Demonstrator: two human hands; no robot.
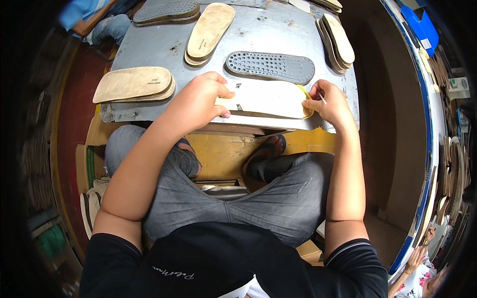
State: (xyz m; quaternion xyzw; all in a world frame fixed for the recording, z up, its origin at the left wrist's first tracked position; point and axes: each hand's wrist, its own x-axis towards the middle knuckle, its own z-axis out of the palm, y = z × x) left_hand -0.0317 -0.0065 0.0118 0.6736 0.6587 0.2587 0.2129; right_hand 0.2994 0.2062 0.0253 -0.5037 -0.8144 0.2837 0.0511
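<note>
A white sole-shaped piece (268, 99) lies along the near edge of the table, with two small dark notches near its left end and a yellow rim (309, 102) around its right end. My left hand (198, 102) grips the left end between thumb and fingers. At the right end, my right hand (330, 102) has its thumb on the piece and its fingers curled by the yellow rim. A thin white stick (322, 98) pokes out between those fingers; its kind is unclear. Just beyond lies a grey sole (271, 67) with rows of round dimples.
Stacked tan footbeds rest on the grey table (159, 52): one pair (134, 84) at left, another (211, 32) farther back, a third (339, 42) at right. Dimpled grey soles (166, 12) lie at the far left. A person in blue (107, 25) sits beyond the far left corner.
</note>
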